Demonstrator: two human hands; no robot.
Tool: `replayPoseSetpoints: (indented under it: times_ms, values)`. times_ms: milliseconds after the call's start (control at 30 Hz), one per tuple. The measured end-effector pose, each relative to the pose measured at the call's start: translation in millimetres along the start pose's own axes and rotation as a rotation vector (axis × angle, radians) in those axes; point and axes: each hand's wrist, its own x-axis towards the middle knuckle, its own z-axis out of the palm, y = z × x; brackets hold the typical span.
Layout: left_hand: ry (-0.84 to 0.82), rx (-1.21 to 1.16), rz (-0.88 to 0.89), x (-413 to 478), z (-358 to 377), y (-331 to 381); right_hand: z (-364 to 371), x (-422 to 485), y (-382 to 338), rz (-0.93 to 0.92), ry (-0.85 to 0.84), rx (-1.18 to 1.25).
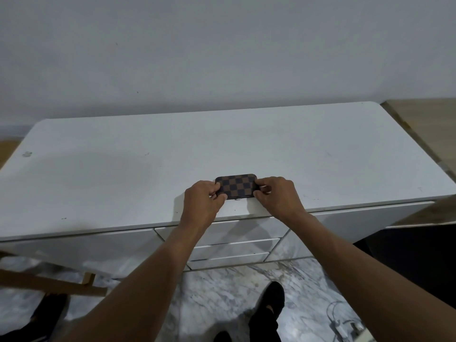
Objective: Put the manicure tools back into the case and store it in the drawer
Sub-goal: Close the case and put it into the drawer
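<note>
A small manicure case (236,185) with a brown and black checkered cover lies closed on the white desk top (123,174), close to the front edge. My left hand (202,201) pinches its left end and my right hand (277,196) pinches its right end. A small metal clasp shows at the case's front edge. No loose manicure tools are visible. Below the desk edge, under my arms, sits a stack of three white drawers (234,248), all closed.
A grey wall rises behind the desk. A wooden chair frame (49,282) stands at the lower left. The floor is marbled tile, with a white cable and adapter (343,324) at the lower right. A wooden surface (429,124) adjoins the desk's right side.
</note>
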Motion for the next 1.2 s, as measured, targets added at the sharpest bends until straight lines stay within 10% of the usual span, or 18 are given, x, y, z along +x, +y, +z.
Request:
replayPoseSetpoints:
  times_ms: [300, 567, 1200]
  values:
    - [0.000, 0.041, 0.052, -2, 0, -1, 1, -11, -4, 0.036, 0.031, 0.089]
    - [0.027, 0.228, 0.451, -78, 9, -41, 45, -98, 18, -0.213, 0.092, -0.187]
    - [-0.156, 0.641, 0.266, -97, 21, -80, 83, -88, 35, -0.104, 0.005, -0.384]
